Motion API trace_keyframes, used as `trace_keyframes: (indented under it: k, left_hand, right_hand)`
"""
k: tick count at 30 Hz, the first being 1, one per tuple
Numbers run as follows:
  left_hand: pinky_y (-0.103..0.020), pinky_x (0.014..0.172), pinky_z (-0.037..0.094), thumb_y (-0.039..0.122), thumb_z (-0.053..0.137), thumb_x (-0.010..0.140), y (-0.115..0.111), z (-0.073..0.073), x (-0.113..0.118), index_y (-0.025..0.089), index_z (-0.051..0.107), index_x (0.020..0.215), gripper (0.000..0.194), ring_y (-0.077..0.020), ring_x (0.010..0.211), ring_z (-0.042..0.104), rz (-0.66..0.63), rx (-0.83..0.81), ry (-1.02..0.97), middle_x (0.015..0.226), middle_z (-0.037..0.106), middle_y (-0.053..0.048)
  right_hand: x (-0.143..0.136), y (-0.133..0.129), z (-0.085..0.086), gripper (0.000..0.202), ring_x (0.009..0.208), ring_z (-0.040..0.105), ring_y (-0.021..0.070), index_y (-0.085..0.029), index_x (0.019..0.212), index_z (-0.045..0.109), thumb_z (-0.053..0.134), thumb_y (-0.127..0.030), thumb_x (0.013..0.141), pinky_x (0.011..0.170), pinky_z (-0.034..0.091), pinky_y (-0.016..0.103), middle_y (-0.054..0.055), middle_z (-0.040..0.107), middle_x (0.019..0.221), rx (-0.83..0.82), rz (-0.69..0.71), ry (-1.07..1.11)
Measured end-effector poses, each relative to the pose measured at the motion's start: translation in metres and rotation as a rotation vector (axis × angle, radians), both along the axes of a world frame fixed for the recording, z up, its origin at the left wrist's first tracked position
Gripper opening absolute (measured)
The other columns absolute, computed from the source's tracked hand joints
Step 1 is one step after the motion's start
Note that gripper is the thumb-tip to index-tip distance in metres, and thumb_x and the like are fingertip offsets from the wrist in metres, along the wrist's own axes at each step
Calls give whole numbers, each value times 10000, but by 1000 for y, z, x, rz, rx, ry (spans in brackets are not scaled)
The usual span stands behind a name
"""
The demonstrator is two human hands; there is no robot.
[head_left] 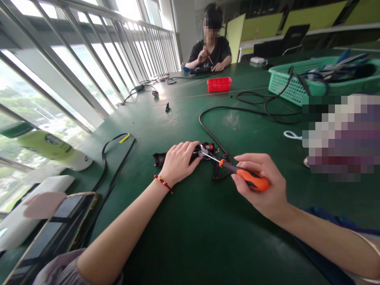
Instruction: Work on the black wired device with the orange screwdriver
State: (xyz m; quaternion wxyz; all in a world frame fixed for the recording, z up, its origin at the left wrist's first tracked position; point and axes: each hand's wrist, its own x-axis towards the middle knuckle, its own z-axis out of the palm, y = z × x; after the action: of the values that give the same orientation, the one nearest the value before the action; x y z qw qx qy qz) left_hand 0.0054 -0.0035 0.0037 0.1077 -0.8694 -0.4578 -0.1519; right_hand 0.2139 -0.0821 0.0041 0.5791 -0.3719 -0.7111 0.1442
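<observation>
The left hand (179, 162) lies on a black device (166, 158) on the green counter (190, 237), its fingers closed over the casing and pressing it down. The device sits near the middle of the counter, just ahead of the person, with its open end and coloured wires (209, 147) showing to the right of the fingers. The right hand (261, 186) grips an orange-handled screwdriver (249, 178), fingers wrapped round the handle; the metal shaft points left and its tip meets the exposed end of the device. A black cable (208, 130) runs from the device in a loop across the counter toward a green basket (297, 85) at the far right. A red bracelet (162, 183) circles the left wrist.

Farther off stands a small red tray (219, 84), and beyond it another person (210, 51) sits at the far end, hands (204, 55) busy with a tool. At the left edge lie a phone (56, 229), a black strap (115, 166) and a pale green bottle (50, 146) on its side.
</observation>
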Motion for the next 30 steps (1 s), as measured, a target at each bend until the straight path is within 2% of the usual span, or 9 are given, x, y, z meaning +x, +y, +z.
trace_keyframes:
  k: [4, 6, 11, 17, 22, 27, 30]
  left_hand:
    - [-331, 775, 414, 444, 426, 884, 0, -1, 0, 182, 461, 1214, 422, -218, 929, 566, 5, -5, -11, 1047, 609, -64]
    - [-334, 769, 414, 448, 425, 885, 1, -1, 0, 182, 461, 1215, 425, -219, 923, 564, 5, -6, -9, 1048, 607, -62]
    - [-333, 771, 408, 436, 418, 894, 0, -1, 0, 179, 459, 1216, 414, -222, 928, 562, 10, 0, -1, 1055, 607, -65]
    - [-334, 761, 409, 450, 421, 892, 0, 0, 1, 177, 458, 1213, 424, -220, 914, 561, 9, -3, 5, 1051, 609, -59]
    - [-336, 766, 411, 448, 417, 895, 0, 0, 0, 175, 463, 1211, 420, -221, 928, 560, 14, -2, 3, 1058, 610, -62]
    - [-341, 768, 415, 453, 434, 884, 1, 0, 0, 178, 465, 1208, 426, -218, 922, 559, 4, -5, -9, 1047, 611, -54]
    - [-344, 764, 417, 455, 412, 895, 1, -1, 0, 178, 460, 1215, 426, -220, 921, 558, 1, -9, -6, 1050, 609, -61]
  right_hand:
    - [0, 1, -2, 438, 710, 611, 132, -242, 1134, 495, 638, -113, 740, 668, 532, 257, 9, 585, 876, 27, 10, 69]
    - [1, 2, -3, 433, 779, 616, 139, -241, 1133, 505, 635, -106, 742, 723, 534, 265, 31, 581, 970, 45, -14, 91]
    - [4, 1, -3, 309, 650, 587, 105, -232, 1030, 554, 660, -147, 752, 586, 519, 212, 10, 595, 902, 12, -15, 30]
    - [4, 4, -5, 416, 819, 618, 166, -242, 1146, 497, 624, -125, 767, 740, 535, 305, 44, 586, 975, 40, -12, 101]
    - [2, 3, -1, 286, 654, 594, 131, -252, 1028, 547, 640, -175, 768, 576, 530, 256, 9, 598, 870, 67, -34, 17]
    - [3, 4, -5, 404, 840, 618, 169, -244, 1154, 494, 612, -136, 783, 772, 526, 316, 53, 591, 1019, 51, -49, 80]
    - [4, 4, -8, 401, 846, 620, 172, -245, 1170, 485, 592, -144, 797, 774, 521, 326, 58, 591, 1039, 12, -33, 84]
